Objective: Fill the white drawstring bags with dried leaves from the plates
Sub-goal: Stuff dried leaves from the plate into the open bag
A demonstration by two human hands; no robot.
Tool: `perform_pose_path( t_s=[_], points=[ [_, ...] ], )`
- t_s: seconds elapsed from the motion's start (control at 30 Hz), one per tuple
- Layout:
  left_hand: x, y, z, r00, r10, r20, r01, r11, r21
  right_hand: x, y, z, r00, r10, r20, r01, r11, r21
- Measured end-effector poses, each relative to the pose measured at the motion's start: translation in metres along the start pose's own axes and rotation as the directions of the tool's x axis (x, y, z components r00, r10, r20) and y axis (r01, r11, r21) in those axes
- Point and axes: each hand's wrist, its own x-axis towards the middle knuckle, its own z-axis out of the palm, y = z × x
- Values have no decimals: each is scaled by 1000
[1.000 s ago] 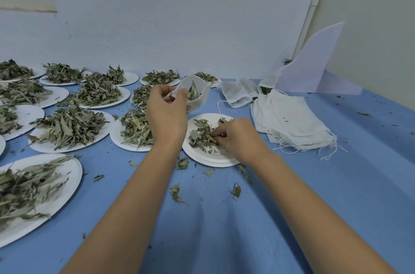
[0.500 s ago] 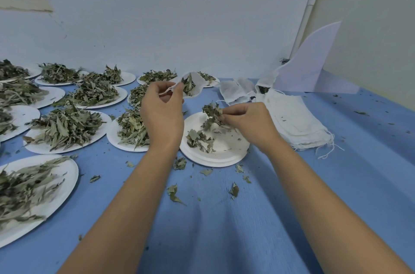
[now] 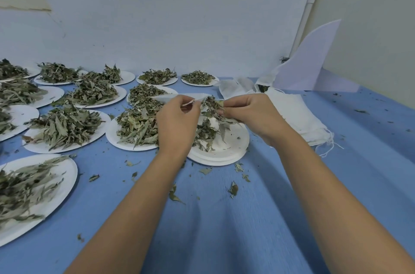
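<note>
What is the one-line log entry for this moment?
left hand: holds bag | right hand: pinches leaves at bag mouth | plate: part full

white plates (image 3: 233, 139), green-grey leaves (image 3: 65, 128), blue tablecloth (image 3: 224, 229)

Left hand (image 3: 177, 123) pinches a white bag (image 3: 179, 97); right hand (image 3: 253, 114) holds dried leaves (image 3: 210, 108) (over a plate (image 3: 233, 142)).

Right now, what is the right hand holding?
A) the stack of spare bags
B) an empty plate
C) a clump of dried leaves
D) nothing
C: the right hand pinches dried leaves at the edge of the bag, which the left hand holds.
</note>
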Motion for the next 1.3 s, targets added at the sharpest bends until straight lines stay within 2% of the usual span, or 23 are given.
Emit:
perform_pose_path(
  t_s=[0.13, 0.27, 0.37, 0.43, 0.53, 0.7, 0.87, 1.0, 1.13, 1.3],
  points=[
    [-3, 6, 2, 994, -90, 56, 97, 987, -131, 2, 1, 0, 994, -41, -99, 20, 979, -202],
    [-4, 6, 5, 989, -103, 110, 118, 982, -146, 3, 0, 7, 984, -123, -130, 49, 883, -466],
    [-5, 3, 7, 989, -76, 124, 87, 992, -88, 1, -5, 12, 973, -211, -88, 114, 780, -615],
    [-6, 0, 8, 994, -28, 110, 29, 1000, -7, 0, -9, 13, 970, -231, -70, 134, 757, -640],
    [-6, -3, 9, 998, 7, 65, -10, 999, 41, -2, -18, 7, 976, -199, -90, 113, 812, -573],
    [-4, -6, 8, 998, -53, 45, 53, 999, 2, -4, -25, -2, 989, -126, -82, 83, 910, -406],
    [-5, -2, 8, 997, -56, 45, 58, 998, -36, -7, -26, 5, 997, -81, -1, 77, 942, -325],
    [-5, -1, 11, 998, -54, 39, 55, 998, -15, -10, -28, 7, 993, -113, 40, 120, 957, -264],
    [-4, -3, 10, 998, -69, 13, 69, 997, -28, -9, -31, -1, 986, -165, 40, 169, 971, -172],
    [-2, -6, 10, 997, -74, -5, 74, 997, 9, -7, -28, -5, 992, -123, 10, 123, 989, -85]
  ],
)
